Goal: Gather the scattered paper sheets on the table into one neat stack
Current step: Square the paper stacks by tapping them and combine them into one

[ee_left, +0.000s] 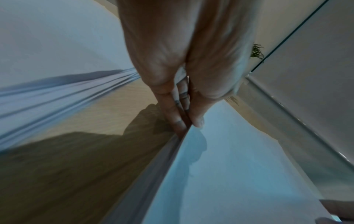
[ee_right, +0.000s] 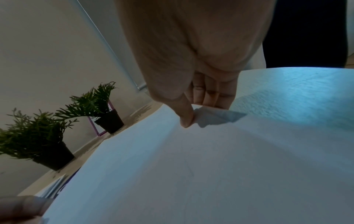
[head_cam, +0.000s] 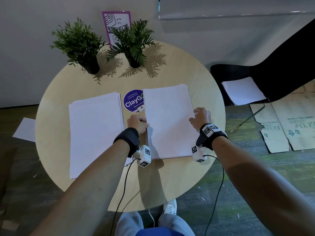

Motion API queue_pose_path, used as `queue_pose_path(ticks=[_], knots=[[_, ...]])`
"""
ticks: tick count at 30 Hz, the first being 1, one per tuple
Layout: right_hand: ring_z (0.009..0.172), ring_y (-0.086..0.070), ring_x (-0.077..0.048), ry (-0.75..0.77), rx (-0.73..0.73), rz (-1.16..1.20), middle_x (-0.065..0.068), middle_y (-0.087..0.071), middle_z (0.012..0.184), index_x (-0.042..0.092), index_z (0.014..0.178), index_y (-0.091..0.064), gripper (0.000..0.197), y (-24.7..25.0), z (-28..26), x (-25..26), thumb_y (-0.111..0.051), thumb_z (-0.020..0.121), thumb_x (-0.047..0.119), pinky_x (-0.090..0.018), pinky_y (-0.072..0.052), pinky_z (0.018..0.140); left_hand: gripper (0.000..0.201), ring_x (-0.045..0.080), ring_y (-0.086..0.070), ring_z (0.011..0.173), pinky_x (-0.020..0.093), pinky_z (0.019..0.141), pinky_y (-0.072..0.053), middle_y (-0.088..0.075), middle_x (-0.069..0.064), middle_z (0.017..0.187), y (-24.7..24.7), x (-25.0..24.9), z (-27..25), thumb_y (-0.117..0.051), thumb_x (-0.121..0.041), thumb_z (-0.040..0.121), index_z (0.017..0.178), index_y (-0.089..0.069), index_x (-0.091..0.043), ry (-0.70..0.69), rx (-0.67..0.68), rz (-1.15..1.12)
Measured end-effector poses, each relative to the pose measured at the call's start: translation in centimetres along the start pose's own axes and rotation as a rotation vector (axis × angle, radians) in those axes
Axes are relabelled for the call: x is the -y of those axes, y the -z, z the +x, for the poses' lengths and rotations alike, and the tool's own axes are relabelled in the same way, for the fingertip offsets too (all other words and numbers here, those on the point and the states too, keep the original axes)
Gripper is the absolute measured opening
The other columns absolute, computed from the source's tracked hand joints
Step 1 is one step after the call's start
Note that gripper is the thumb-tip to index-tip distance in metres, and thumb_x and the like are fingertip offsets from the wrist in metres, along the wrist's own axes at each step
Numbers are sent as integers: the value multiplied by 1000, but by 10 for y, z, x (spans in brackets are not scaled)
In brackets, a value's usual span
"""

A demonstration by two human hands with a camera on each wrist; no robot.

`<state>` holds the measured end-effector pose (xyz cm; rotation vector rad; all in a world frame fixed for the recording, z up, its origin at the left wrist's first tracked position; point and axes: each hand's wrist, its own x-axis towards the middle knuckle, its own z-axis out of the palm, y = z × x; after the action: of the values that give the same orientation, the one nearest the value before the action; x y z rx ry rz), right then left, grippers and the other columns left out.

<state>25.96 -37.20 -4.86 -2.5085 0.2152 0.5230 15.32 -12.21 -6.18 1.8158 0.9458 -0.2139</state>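
Right pile of sheets [head_cam: 168, 121] sits between the two hands, flat on the desk [head_cam: 170, 181], edges fairly square but a few sheets stepped at the near end. Left hand [head_cam: 137, 124] pinches its left long edge: thumb on top, fingers [ee_left: 177, 112] tucked under the lifted edge. Right hand [head_cam: 200, 117] grips the opposite long edge the same way, thumb pressed on the top sheet, fingers curled below.

Left pile [head_cam: 96, 133] lies just outside the left hand, apart from the held pile, its right edge fanned out in steps.

Judgement: step in hand is lifting the right pile to carry it onto the left one. To do it well, keep both pinches level so the pile does not sag or shear; get the fingers under the whole thickness, not the top sheets only. Square the fanned left pile first or after landing. Lower with edges matched, then tap the sides flush.

Beyond the hands: round purple sticker [head_cam: 133, 101] partly under the held pile, two potted plants [head_cam: 81, 46] at the far side. Loose sheets on the chair [head_cam: 243, 91] past the right hand, one on the floor [head_cam: 24, 129] past the left.
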Motion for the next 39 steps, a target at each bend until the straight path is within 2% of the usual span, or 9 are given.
queue_pose_path(ticks=[5,9,13,17,22,26,32,36,39], knots=[[94,-66,-37,-10,24,-37,-15,-51,130,10,131,-57,46,-2,-6,2,-69,87,9,-44,-56,89,16,27,-69,88,40,84,-60,-71,7,87,-2,-2,-3,-81,-7,76,87,-71,-12,-26,-13,47],[86,-64,-31,39,-27,-283,-8,-56,104,9,118,-60,35,2,-18,6,-67,84,15,-41,-57,81,18,27,-69,83,38,80,-61,-71,6,83,0,-4,-8,-85,-9,71,79,-68,-12,-65,0,109],[117,-52,-28,146,-132,-299,-6,-54,126,14,123,-55,37,-4,-43,25,-65,91,29,-43,-45,97,7,26,-70,83,35,77,-61,-72,4,82,22,6,-10,-75,-12,73,75,-68,-14,-53,-49,110],[112,-57,-22,249,-10,-95,-3,-63,119,14,117,-62,32,-43,-85,63,-64,92,34,-35,-48,90,10,18,-64,81,18,60,-46,-69,4,91,79,28,-26,-63,-15,80,86,-68,-10,25,-171,86],[113,-59,-22,309,211,-37,-2,-65,116,13,120,-63,36,-115,-136,118,-63,91,34,-30,-47,91,57,32,-48,125,39,99,-46,-48,14,136,158,81,-33,-70,-27,84,132,-47,-6,233,-326,208],[116,-59,-27,221,275,-13,-8,-61,129,10,133,-52,51,-160,-157,151,-64,91,36,-33,-47,97,77,40,-40,130,50,102,-44,-38,20,142,197,107,-31,-73,-31,82,140,-31,-1,399,-330,201],[121,-57,-29,107,211,-67,-9,-59,132,8,135,-51,52,-179,-171,180,-61,93,37,-33,-44,96,56,36,-57,112,36,78,-48,-56,17,123,212,120,-23,-68,-25,87,127,-45,5,332,-318,56],[119,-58,-29,59,201,-44,-10,-61,129,7,130,-55,50,-179,-168,183,-63,91,36,-33,-45,91,50,42,-60,109,46,87,-52,-58,27,124,216,126,-21,-62,-27,86,121,-58,9,244,-302,102],[110,-62,-28,51,201,-49,-10,-67,120,5,120,-62,44,-180,-164,182,-65,88,36,-30,-46,80,36,34,-60,108,38,87,-49,-61,17,120,216,129,-24,-62,-21,87,117,-62,-2,205,-330,72]])
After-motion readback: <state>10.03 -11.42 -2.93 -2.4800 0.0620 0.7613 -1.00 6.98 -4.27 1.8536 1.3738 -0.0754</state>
